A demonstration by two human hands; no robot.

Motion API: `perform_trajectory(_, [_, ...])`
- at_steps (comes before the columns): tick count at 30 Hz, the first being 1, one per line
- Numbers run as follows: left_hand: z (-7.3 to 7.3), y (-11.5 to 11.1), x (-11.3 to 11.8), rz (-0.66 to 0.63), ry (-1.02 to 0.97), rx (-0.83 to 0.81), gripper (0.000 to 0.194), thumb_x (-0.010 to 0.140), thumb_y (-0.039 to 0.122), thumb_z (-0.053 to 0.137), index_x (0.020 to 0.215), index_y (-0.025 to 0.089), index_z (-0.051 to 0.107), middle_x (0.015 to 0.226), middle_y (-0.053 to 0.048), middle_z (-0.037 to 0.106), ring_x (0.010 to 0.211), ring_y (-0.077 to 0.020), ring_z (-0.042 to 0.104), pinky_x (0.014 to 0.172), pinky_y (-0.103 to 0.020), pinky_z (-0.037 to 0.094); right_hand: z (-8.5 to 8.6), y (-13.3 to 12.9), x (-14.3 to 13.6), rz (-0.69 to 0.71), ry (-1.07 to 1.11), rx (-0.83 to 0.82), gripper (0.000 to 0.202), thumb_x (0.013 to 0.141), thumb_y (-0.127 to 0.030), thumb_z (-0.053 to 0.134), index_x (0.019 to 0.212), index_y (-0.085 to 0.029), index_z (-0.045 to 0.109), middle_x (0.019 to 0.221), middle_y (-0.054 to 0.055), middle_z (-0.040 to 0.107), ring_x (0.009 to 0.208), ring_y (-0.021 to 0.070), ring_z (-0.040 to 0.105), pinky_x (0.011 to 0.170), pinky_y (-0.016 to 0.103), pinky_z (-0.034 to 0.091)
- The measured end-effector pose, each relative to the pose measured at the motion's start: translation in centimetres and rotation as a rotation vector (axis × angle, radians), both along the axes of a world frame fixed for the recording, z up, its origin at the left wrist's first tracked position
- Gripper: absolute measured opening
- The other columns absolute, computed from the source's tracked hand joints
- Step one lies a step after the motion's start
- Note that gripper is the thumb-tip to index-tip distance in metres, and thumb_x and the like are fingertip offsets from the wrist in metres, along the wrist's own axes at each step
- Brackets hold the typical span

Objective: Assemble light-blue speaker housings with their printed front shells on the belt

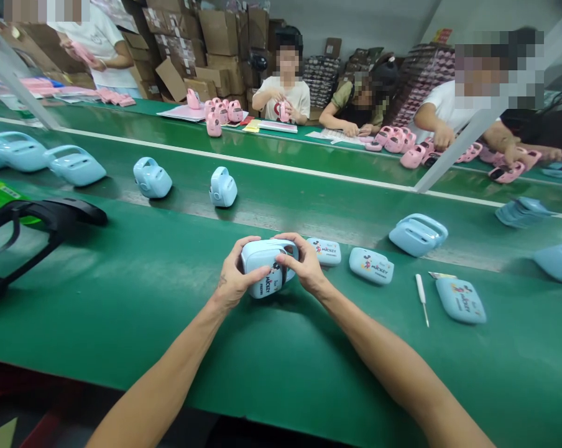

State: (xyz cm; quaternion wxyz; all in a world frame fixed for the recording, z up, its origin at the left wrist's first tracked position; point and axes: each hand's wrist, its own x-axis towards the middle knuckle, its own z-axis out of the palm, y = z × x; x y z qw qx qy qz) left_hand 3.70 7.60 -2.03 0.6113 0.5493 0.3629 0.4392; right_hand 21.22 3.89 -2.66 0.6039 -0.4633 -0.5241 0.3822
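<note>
Between my two hands is a light blue plastic case with a handle (258, 254), its printed Mickey panel turned toward me. My left hand (237, 274) grips its left side, thumb across the front. My right hand (304, 264) wraps the handle side, with the thumb pressing near a dark gap beside the printed panel. Right of my hands lie a printed blue panel (325, 252), another panel (371, 266) and a third panel (462, 300). A white-handled screwdriver (421, 292) rests left of the third one.
Several blue cases, such as this case (151, 178), stand along the green conveyor (281, 218). Black straps or frames (43, 224) lie at the left. A slanted metal post (467, 143) rises at the right. Across the line, people handle pink cases (222, 112).
</note>
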Motion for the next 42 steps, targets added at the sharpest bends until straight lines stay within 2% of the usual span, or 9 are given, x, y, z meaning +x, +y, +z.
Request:
perform_trajectory(8, [-0.1,-0.1,0.5,0.03,-0.064,-0.076,0.066,0.051,0.032,0.093,0.112,0.023,0.066,0.094,-0.002,0.069,0.085,-0.0213,0.065,0.075,-0.03,0.054,-0.5,0.5,0.2,-0.015,0.046,-0.071,0.05,0.071,-0.059,0.079,0.104,-0.024,0.067,0.103,0.005,0.072,0.093,0.0231,0.068,0.086,0.038,0.057])
perform_trajectory(14, [-0.3,0.7,1.0,0.163,-0.364,-0.347,0.053,0.06,0.038,0.087,0.105,0.024,0.064,0.097,-0.001,0.073,0.088,-0.0215,0.069,0.077,-0.033,0.058,-1.1,0.7,-1.0,0.014,0.353,-0.227,0.092,0.068,-0.061,0.08,0.145,-0.026,0.044,0.147,0.016,0.056,0.127,0.0322,0.062,0.098,0.047,0.056])
perform_trajectory(17, [-0.3,1.3,0.7,0.181,-0.451,-0.363,0.046,0.064,0.037,0.085,0.102,0.024,0.064,0.098,-0.001,0.075,0.093,-0.0214,0.07,0.082,-0.033,0.058,-1.2,0.1,-2.8,0.16,0.432,-0.345,0.088,0.063,-0.052,0.087,0.138,-0.025,0.05,0.138,0.014,0.065,0.124,0.0316,0.065,0.099,0.047,0.059])
perform_trajectory(20, [-0.3,1.8,0.2,0.147,-0.434,-0.366,0.046,0.061,0.03,0.087,0.1,0.024,0.061,0.094,0.001,0.074,0.088,-0.0189,0.07,0.081,-0.031,0.057,-0.9,-0.1,-3.4,0.156,0.462,-0.347,0.075,0.06,-0.046,0.09,0.124,-0.022,0.059,0.127,0.011,0.071,0.119,0.0304,0.068,0.099,0.046,0.059])
perform_trajectory(23, [-0.2,2.1,-0.1,0.067,-0.301,-0.278,0.058,0.059,0.028,0.09,0.107,0.024,0.058,0.095,0.0,0.074,0.089,-0.0204,0.07,0.08,-0.032,0.056,-0.1,0.3,-1.5,0.051,0.327,-0.227,0.075,0.057,-0.047,0.09,0.122,-0.021,0.062,0.125,0.01,0.072,0.117,0.0305,0.069,0.101,0.047,0.057])
perform_trajectory(28, [0.1,2.0,-0.1,0.131,-0.076,0.147,0.09,0.043,0.023,0.098,0.122,0.026,0.057,0.12,-0.007,0.07,0.123,-0.0287,0.062,0.105,-0.038,0.047,1.9,0.3,2.1,-0.02,-0.294,-0.041,0.078,0.059,-0.037,0.088,0.131,-0.023,0.063,0.135,0.01,0.067,0.126,0.0336,0.062,0.106,0.052,0.051])
perform_trajectory(32, [0.5,1.9,-0.6,0.088,0.14,0.287,0.089,0.039,0.024,0.1,0.122,0.027,0.066,0.111,-0.006,0.073,0.114,-0.0302,0.065,0.108,-0.042,0.045,2.1,-0.1,2.3,0.029,-0.574,0.026,0.075,0.058,-0.028,0.084,0.131,-0.023,0.066,0.134,0.012,0.069,0.126,0.036,0.063,0.109,0.055,0.046])
perform_trajectory(36, [0.6,2.3,-1.0,0.059,0.298,0.427,0.063,0.044,0.033,0.098,0.103,0.027,0.075,0.104,-0.005,0.071,0.106,-0.0292,0.066,0.103,-0.041,0.048,1.0,0.2,1.9,0.106,-0.553,0.065,0.075,0.065,-0.032,0.082,0.136,-0.021,0.062,0.139,0.013,0.065,0.129,0.0343,0.061,0.112,0.053,0.044])
perform_trajectory(42, [0.3,2.5,-1.3,0.019,0.239,0.313,0.058,0.049,0.033,0.097,0.1,0.025,0.07,0.114,-0.007,0.074,0.112,-0.0303,0.067,0.098,-0.04,0.053,-1.6,0.8,1.1,0.234,-0.202,0.003,0.076,0.08,-0.058,0.071,0.146,-0.026,0.05,0.152,0.008,0.053,0.138,0.0291,0.051,0.118,0.047,0.038])
